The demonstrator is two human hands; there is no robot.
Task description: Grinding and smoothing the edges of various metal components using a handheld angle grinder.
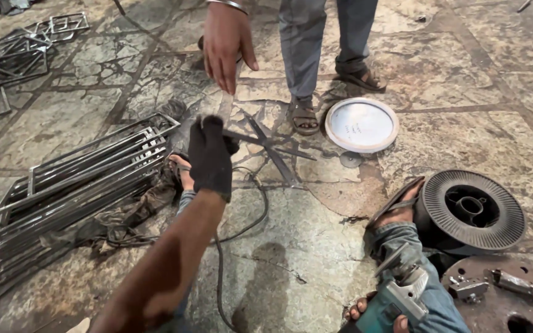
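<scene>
Right hand (374, 311): bottom right, fingers wrapped around teal angle grinder (396, 296).
Left hand (210, 157): black-gloved, mid-frame, pinching thin metal strip (224, 106).
Other person's hand (224, 43): top centre, fingers open above strip.

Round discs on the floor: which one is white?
The flat white disc beside the standing person's sandalled foot. The ribbed wire spool at the right is dark grey, and the plate below it is rusty with holes.
</scene>
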